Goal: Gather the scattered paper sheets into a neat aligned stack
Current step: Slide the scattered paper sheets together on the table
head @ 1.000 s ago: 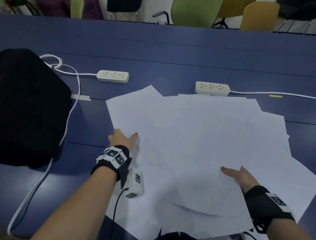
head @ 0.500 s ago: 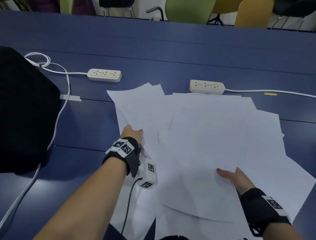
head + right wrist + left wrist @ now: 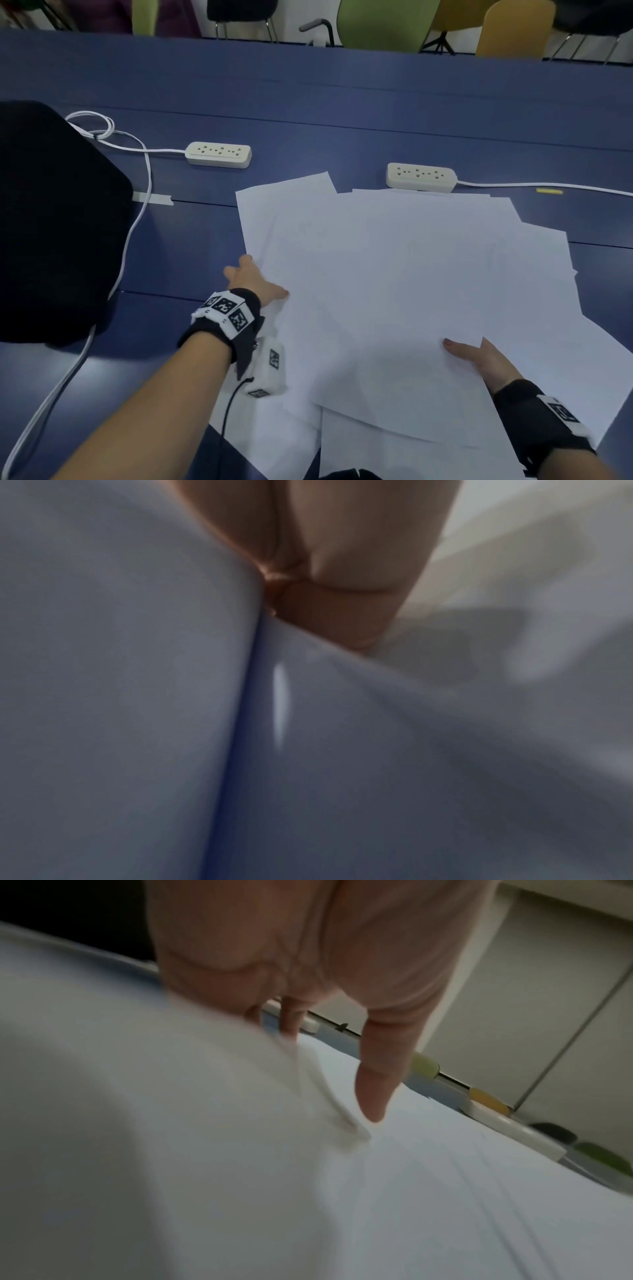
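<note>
Gathering is only beginning: paper sheets (image 3: pixel 404 274) are lying fanned and overlapping at frame centre, the left hand (image 3: pixel 251 279) and right hand (image 3: pixel 479 356) pinching their edges, alignment remaining.

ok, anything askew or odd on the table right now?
Yes: the paper sheets lie fanned and overlapping at different angles, with corners sticking out toward the right power strip, not yet a stack. Left hand is at their left edge, right hand tucked among the sheets. No tears or spills visible.
</note>
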`<state>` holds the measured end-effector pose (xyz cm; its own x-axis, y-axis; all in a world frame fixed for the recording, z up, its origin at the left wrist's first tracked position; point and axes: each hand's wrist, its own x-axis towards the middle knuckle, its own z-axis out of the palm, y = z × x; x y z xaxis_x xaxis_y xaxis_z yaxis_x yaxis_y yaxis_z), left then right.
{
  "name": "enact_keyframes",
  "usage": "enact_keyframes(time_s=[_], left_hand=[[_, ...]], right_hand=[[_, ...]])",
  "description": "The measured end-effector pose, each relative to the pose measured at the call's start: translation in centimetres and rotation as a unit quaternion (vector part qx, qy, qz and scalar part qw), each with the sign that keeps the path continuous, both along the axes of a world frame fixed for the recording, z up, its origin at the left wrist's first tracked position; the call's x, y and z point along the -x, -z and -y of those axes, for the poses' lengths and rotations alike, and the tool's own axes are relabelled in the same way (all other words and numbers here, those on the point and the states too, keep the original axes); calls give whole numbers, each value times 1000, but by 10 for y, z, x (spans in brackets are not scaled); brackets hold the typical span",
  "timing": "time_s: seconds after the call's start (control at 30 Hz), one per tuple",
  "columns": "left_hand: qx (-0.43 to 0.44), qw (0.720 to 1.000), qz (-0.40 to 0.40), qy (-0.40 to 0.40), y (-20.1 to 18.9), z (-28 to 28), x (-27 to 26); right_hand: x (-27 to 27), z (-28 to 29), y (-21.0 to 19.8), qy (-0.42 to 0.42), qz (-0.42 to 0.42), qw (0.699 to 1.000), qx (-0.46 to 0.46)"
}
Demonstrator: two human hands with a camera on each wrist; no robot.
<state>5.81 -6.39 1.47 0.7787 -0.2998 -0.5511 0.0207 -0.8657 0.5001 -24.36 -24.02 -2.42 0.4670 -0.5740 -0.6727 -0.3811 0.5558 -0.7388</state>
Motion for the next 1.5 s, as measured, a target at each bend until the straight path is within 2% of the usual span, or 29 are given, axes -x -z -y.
enact_keyframes(time_s=[0.23, 0.4, 0.6, 0.8, 1.07, 1.33, 1.5], left_hand=[[-22, 999, -33, -15, 6, 19, 6], [-74, 997, -21, 18, 7, 29, 18], [15, 997, -76, -29, 6, 30, 21], [-11, 998, -59, 9, 3, 27, 29], [1, 993, -113, 43, -2, 32, 43], [-28, 995, -65, 70, 2, 40, 59], [-113, 985, 10, 133, -2, 36, 71]], right_hand=[[-3, -5, -6, 11, -15, 1000, 11], [-2, -4, -5, 4, -10, 1000, 11], [0, -2, -1, 13, 8, 1000, 12], [-1, -1, 0, 14, -2, 1000, 13], [-1, -5, -6, 26, 12, 1000, 11], [-2, -9, -9, 28, 8, 999, 14], [0, -12, -12, 17, 2, 1000, 13]])
